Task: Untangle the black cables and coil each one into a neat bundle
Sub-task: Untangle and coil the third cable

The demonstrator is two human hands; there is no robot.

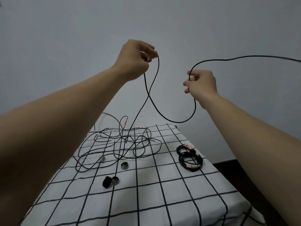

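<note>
Both my hands are raised high above the table. My left hand [136,58] pinches a black cable [162,114] near its end, and two strands hang down from it. One strand sags in a low loop across to my right hand [201,84], which grips the same cable; from there it runs off the right edge. The other strand drops into a tangle of black cables [117,144] lying at the far middle of the table. Two coiled black bundles [189,158] lie at the right side.
The table carries a white cloth with a black grid [146,201]. A metal ring [124,165] lies near the middle, and a black strap roll with another ring [110,181] lies closer to me. A plain grey wall is behind.
</note>
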